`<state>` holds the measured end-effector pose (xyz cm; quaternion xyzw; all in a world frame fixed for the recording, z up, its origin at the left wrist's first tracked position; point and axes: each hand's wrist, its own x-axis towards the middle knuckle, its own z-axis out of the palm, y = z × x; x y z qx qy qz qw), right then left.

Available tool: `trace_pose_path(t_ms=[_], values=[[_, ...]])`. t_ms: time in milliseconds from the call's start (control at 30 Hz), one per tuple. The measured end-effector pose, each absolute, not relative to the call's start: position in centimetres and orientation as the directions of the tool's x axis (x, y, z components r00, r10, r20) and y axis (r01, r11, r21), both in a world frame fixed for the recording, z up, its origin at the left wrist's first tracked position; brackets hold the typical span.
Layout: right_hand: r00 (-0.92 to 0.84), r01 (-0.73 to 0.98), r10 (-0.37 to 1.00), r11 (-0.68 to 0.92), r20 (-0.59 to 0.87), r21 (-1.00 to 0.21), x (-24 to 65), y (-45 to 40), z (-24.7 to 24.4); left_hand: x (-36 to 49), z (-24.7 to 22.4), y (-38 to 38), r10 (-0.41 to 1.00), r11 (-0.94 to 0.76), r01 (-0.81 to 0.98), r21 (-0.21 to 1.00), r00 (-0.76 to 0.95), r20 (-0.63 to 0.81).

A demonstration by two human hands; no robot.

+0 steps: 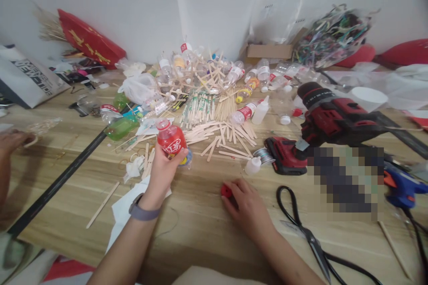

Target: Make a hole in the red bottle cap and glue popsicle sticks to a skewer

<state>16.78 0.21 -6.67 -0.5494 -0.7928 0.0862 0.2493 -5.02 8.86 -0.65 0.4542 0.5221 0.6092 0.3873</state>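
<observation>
My left hand [163, 167] is wrapped round a plastic bottle [169, 136] with a red label, held upright above the table; its neck shows no cap. A watch with a greyish band [145, 211] is on that wrist. Lower and to the right, my right hand [247, 205] rests on the wood, thumb and fingers closed about a small red bottle cap [226, 190]. A round blue and yellow piece [186, 158] shows just behind the left hand, partly hidden. White paper [120, 213] lies beneath the left forearm.
Black-handled scissors [310, 236], a red cordless drill [337, 118] and a blue glue gun [406, 187] lie on the right. Wooden sticks [203, 133] and plastic bottles [244, 113] crowd the back. Another person's hand [13, 142] is at far left, near a long black strip [63, 182].
</observation>
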Motion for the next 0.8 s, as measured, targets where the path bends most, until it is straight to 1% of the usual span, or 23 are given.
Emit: trace_pose_path(t_ms=[100, 333, 467, 533, 600, 633, 700, 800], values=[[-0.269, 0.83, 0.917, 0.376, 0.294, -0.413, 16.8, 0.2, -6.7, -4.9, -1.7, 9.3, 0.936, -0.188, 0.077, 0.979, -0.286, 0.203], [-0.262, 0.836, 0.93, 0.352, 0.257, -0.422, 16.8, 0.2, -6.5, -5.0, -2.0, 9.4, 0.954, -0.158, 0.102, 0.982, -0.239, 0.179], [-0.259, 0.838, 0.936, 0.34, 0.238, -0.427, 16.7, 0.1, -6.5, -5.3, -2.0, 8.9, 0.948, -0.195, 0.144, 0.97, -0.225, 0.224], [-0.258, 0.84, 0.939, 0.335, 0.228, -0.426, 16.7, 0.1, -6.5, -5.4, -1.9, 8.2, 0.94, -0.204, 0.178, 0.963, -0.24, 0.244], [-0.257, 0.845, 0.942, 0.328, 0.216, -0.423, 16.8, 0.2, -6.4, -5.4, -1.8, 7.1, 0.917, -0.2, 0.239, 0.95, -0.296, 0.267], [-0.255, 0.848, 0.944, 0.322, 0.21, -0.421, 16.8, 0.2, -6.4, -5.4, -1.7, 6.5, 0.899, -0.199, 0.273, 0.941, -0.331, 0.286], [-0.245, 0.858, 0.949, 0.308, 0.2, -0.411, 17.1, 0.4, -6.3, -5.3, -1.7, 5.3, 0.836, -0.267, 0.324, 0.907, -0.39, 0.386], [-0.212, 0.882, 0.958, 0.272, 0.192, -0.384, 17.8, 0.7, -6.1, -4.9, -1.6, 3.7, 0.744, -0.363, 0.432, 0.825, -0.399, 0.536]])
